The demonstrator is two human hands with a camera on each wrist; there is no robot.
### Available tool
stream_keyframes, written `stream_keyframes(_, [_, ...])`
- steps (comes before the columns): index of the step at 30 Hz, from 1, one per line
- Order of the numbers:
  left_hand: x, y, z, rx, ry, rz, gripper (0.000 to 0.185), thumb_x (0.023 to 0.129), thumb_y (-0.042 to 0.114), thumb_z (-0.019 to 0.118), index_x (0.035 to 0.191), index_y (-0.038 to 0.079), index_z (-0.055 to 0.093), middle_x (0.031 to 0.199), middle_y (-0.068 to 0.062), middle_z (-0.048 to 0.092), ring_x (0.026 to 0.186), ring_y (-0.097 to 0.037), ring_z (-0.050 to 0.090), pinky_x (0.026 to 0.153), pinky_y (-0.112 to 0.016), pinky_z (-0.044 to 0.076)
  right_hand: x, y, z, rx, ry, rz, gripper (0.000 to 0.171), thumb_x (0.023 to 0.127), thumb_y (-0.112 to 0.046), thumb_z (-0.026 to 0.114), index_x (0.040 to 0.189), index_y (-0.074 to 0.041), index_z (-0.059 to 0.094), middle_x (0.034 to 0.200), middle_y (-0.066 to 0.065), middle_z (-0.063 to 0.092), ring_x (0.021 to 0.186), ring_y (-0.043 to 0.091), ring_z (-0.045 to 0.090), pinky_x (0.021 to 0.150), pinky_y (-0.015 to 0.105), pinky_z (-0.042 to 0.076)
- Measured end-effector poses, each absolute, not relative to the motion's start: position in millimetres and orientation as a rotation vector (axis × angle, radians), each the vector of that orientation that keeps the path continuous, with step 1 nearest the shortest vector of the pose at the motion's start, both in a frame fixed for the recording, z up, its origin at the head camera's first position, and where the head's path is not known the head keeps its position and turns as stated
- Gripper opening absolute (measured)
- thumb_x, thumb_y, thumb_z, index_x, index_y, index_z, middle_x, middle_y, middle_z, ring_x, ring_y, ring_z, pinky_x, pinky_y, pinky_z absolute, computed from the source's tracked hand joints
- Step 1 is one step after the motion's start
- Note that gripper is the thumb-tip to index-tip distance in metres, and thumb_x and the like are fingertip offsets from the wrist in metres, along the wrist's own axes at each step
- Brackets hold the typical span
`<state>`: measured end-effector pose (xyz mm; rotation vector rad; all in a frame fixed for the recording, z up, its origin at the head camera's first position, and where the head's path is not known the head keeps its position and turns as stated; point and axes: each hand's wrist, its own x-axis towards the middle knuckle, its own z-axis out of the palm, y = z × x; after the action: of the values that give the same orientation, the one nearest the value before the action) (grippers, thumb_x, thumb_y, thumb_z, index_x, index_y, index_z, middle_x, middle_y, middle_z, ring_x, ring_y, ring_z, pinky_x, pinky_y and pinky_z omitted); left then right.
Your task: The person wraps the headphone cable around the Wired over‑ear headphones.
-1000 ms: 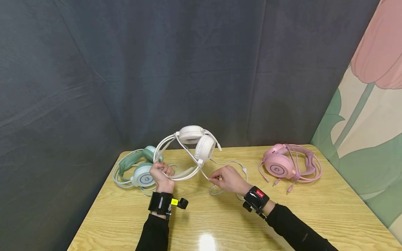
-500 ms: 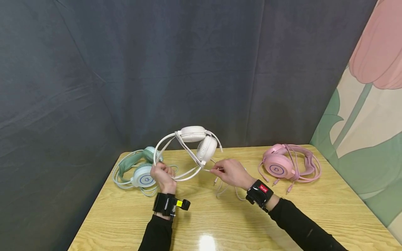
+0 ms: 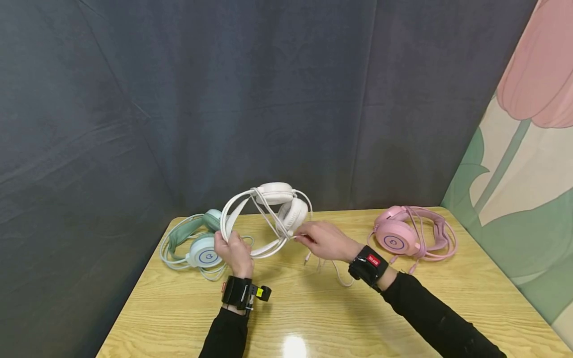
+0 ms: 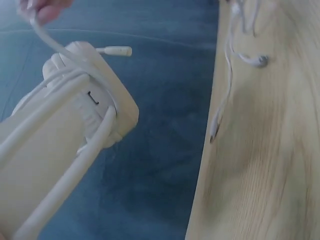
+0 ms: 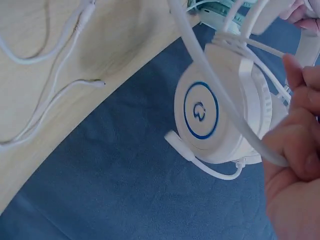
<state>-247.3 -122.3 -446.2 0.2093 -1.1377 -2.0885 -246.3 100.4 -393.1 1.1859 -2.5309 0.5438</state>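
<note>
Green-padded headphones with pale-blue cups (image 3: 205, 252) are seen at left on a pale wooden table (image 3: 277, 311). By the curled left hand (image 3: 236, 256), white plastic headphones (image 3: 292, 214) are gripped above it. The thin white cable (image 5: 201, 61) (partly wound round them) is held by the right hand's (image 3: 326, 241) bent fingers; it is best kept gently taut. Pink plastic headphones (image 3: 396, 238) are placed at right.

The white headset (image 3: 293, 215) has a blue-ringed earcup (image 5: 206, 117).
</note>
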Motion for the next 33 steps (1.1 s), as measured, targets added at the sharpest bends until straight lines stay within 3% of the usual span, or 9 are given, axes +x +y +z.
stream_keyframes(4, [-249.1,-120.3,-447.1,0.221,-1.278,-1.909,0.02,0.079,-0.011,0.043,0.082,0.007,0.051,0.06,0.005,0.04,0.045,-0.006,0.036,0.042,-0.021,0.031,-253.9,102.9,-382.1,1.165,-2.475,0.47,0.008,0.092,-0.022,0.068,0.092,-0.017,0.074,0.084,-0.009,0.067,0.067,0.002,0.053,0.06,0.021,0.042])
stream_keyframes(9, [-251.4,-123.2,-448.0,0.224,-1.449,-1.769,0.018,0.075,-0.012,0.051,0.085,0.002,0.056,0.065,0.005,0.045,0.053,-0.007,0.04,0.053,-0.022,0.036,-270.3,116.0,-363.1,1.097,-2.393,0.343,0.013,0.08,-0.032,0.079,0.08,-0.02,0.074,0.074,-0.01,0.065,0.061,0.004,0.055,0.053,0.024,0.042])
stream_keyframes(16, [-253.8,-126.5,-448.3,0.2,-1.535,-1.841,0.016,0.074,-0.012,0.05,0.088,-0.008,0.057,0.06,0.004,0.044,0.048,-0.007,0.038,0.047,-0.022,0.033,-298.0,136.8,-346.2,1.161,-2.285,0.194,0.009,0.081,-0.026,0.08,0.086,-0.02,0.075,0.077,-0.006,0.061,0.073,0.01,0.053,0.062,0.027,0.048])
stream_keyframes(23, [-251.6,-127.7,-451.8,0.191,-1.718,-1.82,0.019,0.073,-0.006,0.055,0.089,-0.002,0.062,0.062,0.002,0.05,0.047,-0.009,0.044,0.045,-0.024,0.038,-307.5,129.0,-335.8,1.199,-2.132,0.197,0.016,0.08,-0.035,0.078,0.082,-0.02,0.076,0.074,-0.005,0.059,0.069,0.01,0.048,0.057,0.024,0.044])
stream_keyframes(29, [-249.2,-129.3,-451.2,0.118,-1.81,-1.844,0.01,0.076,-0.003,0.053,0.08,0.004,0.058,0.054,0.005,0.043,0.041,-0.009,0.038,0.04,-0.024,0.032,-306.4,109.8,-328.0,1.276,-2.044,0.192,0.018,0.082,-0.038,0.075,0.079,-0.02,0.074,0.072,-0.009,0.057,0.068,0.009,0.044,0.055,0.022,0.04])
stream_keyframes(33, [-247.9,-131.5,-449.6,0.0,-1.812,-2.009,0.013,0.077,-0.006,0.046,0.076,0.005,0.051,0.048,0.007,0.037,0.034,-0.007,0.032,0.033,-0.023,0.025,-307.2,104.7,-325.1,1.278,-2.052,0.167,0.02,0.081,-0.04,0.075,0.077,-0.021,0.074,0.071,-0.009,0.056,0.066,0.009,0.043,0.054,0.022,0.038])
